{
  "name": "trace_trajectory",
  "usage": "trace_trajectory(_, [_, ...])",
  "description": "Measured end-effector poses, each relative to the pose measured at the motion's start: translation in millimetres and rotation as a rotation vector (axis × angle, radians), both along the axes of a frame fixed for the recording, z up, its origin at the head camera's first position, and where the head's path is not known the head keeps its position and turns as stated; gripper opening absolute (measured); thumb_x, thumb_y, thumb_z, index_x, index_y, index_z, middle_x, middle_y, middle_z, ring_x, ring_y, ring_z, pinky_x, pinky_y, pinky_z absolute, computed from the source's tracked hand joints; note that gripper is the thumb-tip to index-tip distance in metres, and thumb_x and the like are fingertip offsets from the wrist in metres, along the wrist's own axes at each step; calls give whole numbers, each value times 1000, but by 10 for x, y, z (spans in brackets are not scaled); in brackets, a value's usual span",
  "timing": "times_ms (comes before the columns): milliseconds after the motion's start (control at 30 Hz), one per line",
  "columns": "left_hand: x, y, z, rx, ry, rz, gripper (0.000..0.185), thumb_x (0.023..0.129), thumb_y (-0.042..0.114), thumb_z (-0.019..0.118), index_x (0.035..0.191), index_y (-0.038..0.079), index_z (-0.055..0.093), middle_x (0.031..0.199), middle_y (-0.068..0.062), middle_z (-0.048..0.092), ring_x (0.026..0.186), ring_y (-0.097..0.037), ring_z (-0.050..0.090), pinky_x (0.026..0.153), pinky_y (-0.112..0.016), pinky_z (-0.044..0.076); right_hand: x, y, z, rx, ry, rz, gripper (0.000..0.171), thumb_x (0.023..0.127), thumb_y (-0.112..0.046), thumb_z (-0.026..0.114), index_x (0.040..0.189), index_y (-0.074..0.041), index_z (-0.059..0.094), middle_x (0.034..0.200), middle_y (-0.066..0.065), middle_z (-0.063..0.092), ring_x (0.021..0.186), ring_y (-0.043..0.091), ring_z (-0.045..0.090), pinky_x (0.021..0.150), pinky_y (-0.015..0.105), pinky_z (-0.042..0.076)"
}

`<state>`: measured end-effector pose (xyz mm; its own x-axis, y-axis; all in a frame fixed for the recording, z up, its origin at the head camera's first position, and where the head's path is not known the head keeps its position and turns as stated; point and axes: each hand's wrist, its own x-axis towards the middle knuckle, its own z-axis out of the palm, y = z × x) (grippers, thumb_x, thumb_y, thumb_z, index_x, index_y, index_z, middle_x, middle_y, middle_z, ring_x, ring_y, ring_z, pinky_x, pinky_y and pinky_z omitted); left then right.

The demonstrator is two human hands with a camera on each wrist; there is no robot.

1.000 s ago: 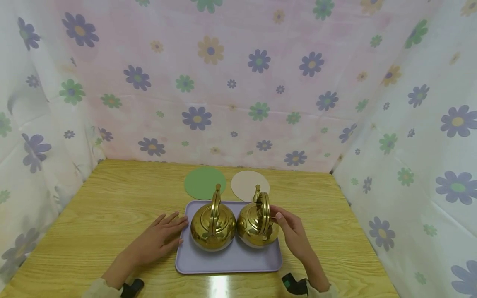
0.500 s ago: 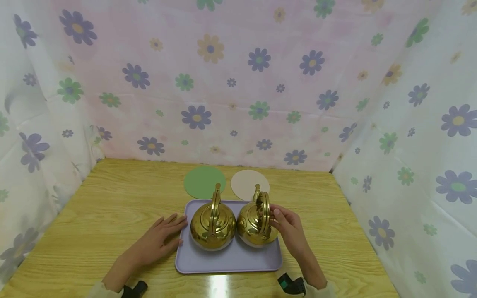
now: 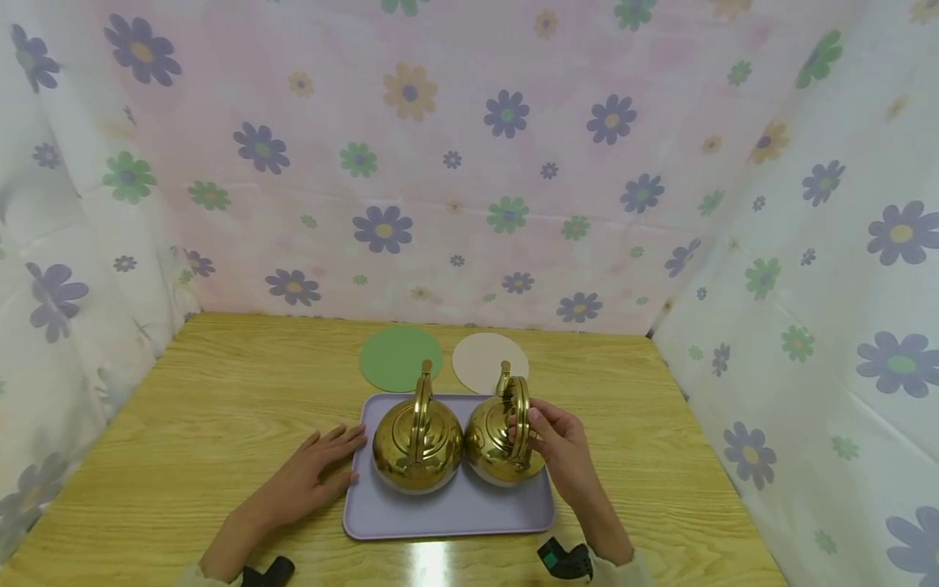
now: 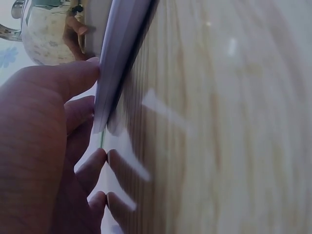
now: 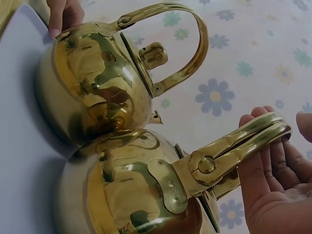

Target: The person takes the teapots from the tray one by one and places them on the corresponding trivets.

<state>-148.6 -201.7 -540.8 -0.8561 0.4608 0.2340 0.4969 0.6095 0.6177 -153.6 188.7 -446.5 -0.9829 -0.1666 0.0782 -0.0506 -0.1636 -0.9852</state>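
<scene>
Two shiny brass kettles stand side by side on a lilac tray (image 3: 447, 515), the left kettle (image 3: 399, 456) against the right kettle (image 3: 486, 452). My right hand (image 3: 566, 452) is at the right kettle's arched handle (image 5: 239, 146). Its fingers (image 5: 280, 161) pass through the loop behind the handle, slightly bent, while the thumb (image 5: 304, 125) stays apart from it. With spread fingers, my left hand (image 3: 308, 473) touches the tray's left edge; thumb and fingertips lie along the rim (image 4: 114, 63) in the left wrist view. Both spouts point toward the back.
Behind the tray, a green round mat (image 3: 400, 359) and a beige round mat (image 3: 489, 359) lie on the wood-grain table (image 3: 242, 383). Flowered cloth (image 3: 440, 139) hangs at the back and on both sides.
My right hand has moved a little left, and its fingers have gone through the right kettle's handle loop. The left hand stays at the tray edge; the kettles stand unmoved.
</scene>
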Motion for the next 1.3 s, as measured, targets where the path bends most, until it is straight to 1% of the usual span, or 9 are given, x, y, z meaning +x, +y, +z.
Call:
trace_trajectory(200, [-13,-11,-37,39,-4,2,52,98,29,69,144,7,58,154,-14,49,142,-51,39,109,-78,20,-1,-31,9,22,-60,-73,41,105,-11,55,132,19,52,98,5,74,90,12,71,79,25,60])
trace_trajectory(367, [-20,-18,-86,89,-5,6,53,96,27,71,143,6,59,153,-15,50,142,-53,37,110,-78,17,-4,-29,16,68,-60,-75,38,103,-8,58,130,19,53,97,7,74,85,10,71,78,24,60])
trace_trajectory(467, [-17,-17,-117,111,1,10,53,95,25,72,142,6,59,153,-15,50,142,-53,37,112,-76,16,-3,-33,20,96,-53,-84,36,101,-6,60,128,18,55,96,7,74,83,10,71,75,23,59])
trace_trajectory(633, [-12,-15,-158,127,21,18,52,95,24,72,142,7,59,153,-14,50,141,-53,37,118,-68,14,1,-58,13,112,-15,-114,34,100,-4,61,126,18,57,91,2,74,79,8,70,68,21,57])
trace_trajectory(767, [-11,-16,-171,133,41,21,51,95,23,73,142,8,60,153,-14,51,140,-52,39,124,-56,11,-2,-82,-12,126,29,-137,33,100,-3,61,125,19,58,87,-3,74,77,6,69,64,18,55])
trace_trajectory(867, [-12,-22,-180,133,47,24,52,94,23,73,142,9,60,153,-13,52,140,-52,39,126,-50,9,-1,-97,-30,131,48,-150,32,100,-3,61,124,18,59,87,-5,73,79,5,68,67,17,55])
trace_trajectory(1000, [-12,-25,-181,136,53,28,52,94,22,73,142,9,60,152,-14,52,140,-52,39,124,-55,11,1,-113,-46,109,56,-151,33,100,-2,61,124,19,58,87,-5,73,81,6,69,74,19,58])
trace_trajectory(1133, [-7,-20,-178,141,55,34,51,93,22,74,141,8,61,151,-14,53,139,-52,40,123,-56,12,3,-123,-60,91,71,-153,33,99,0,61,124,21,57,87,-5,73,81,6,69,76,19,58])
trace_trajectory(1300, [7,-7,-173,142,58,41,52,93,22,75,141,8,61,151,-14,53,138,-52,40,126,-42,8,10,-123,-63,93,96,-161,32,99,1,61,123,22,57,87,-6,73,82,7,69,75,19,58])
